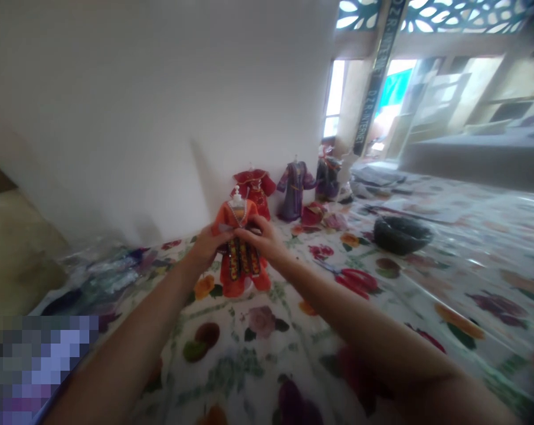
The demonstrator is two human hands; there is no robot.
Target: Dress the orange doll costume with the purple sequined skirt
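A small orange doll costume [244, 283] with dark, gold-patterned strips down its front is held upright over the flowered table cover. A white stand top [237, 200] pokes out at its neck, and a pale trim edges the collar. My left hand [213, 241] grips the costume at its left side, fingers closed. From the right, my right hand [263, 235] pinches it near the waist, thumb towards the other thumb. Most of my fingertips are hidden behind or against the cloth. Just behind stand a red costume [260, 188] and a purple costume [293, 192].
Red-handled scissors [357, 280] lie right of my right forearm, with a dark bowl [402, 234] beyond them. Red cloth pieces [313, 213] lie by the purple costume. Clear plastic bags [116, 268] are heaped at the left. A white wall [151, 118] rises behind the table.
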